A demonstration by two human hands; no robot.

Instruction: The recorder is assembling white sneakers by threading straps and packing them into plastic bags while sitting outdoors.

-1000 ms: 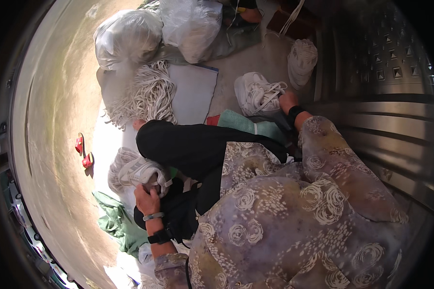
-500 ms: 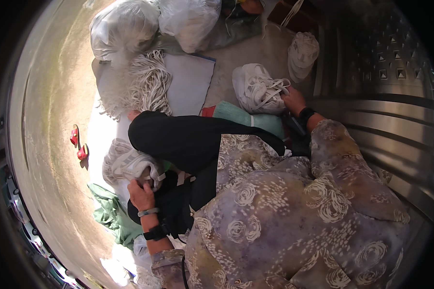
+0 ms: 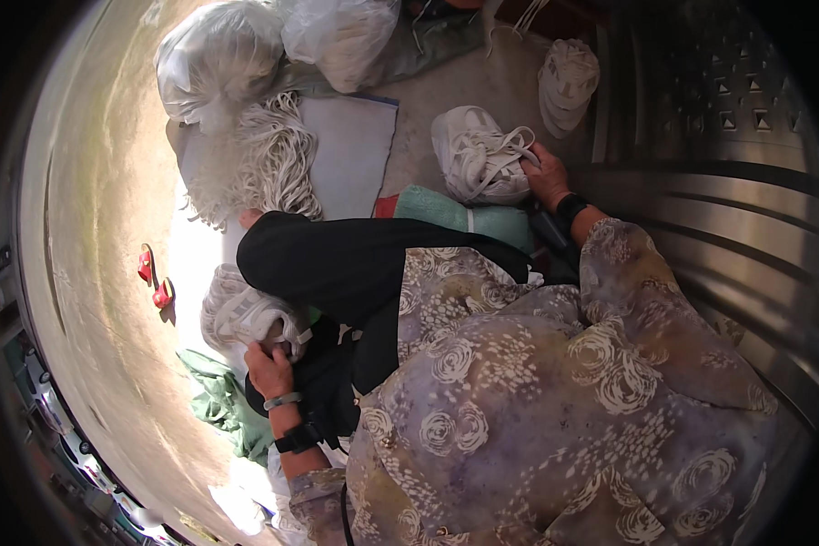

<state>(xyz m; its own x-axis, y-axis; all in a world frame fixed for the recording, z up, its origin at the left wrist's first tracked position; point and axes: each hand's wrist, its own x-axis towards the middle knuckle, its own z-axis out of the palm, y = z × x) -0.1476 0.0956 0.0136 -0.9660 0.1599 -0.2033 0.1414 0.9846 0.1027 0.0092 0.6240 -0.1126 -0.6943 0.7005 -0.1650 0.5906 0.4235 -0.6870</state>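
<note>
Sunlit ground [image 3: 100,209]; hands [image 3: 268,370] [image 3: 548,179] grip white bundles [image 3: 250,314] [image 3: 475,156], well apart.

Two red sandals [image 3: 163,294] lie on pale ground [image 3: 91,273], cars [image 3: 53,409] farther off.

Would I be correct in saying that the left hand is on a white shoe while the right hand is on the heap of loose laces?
Not quite: the head view shows the right hand on a laced white shoe, not the heap of loose laces. The left hand is on another white shoe, as you said.
</note>
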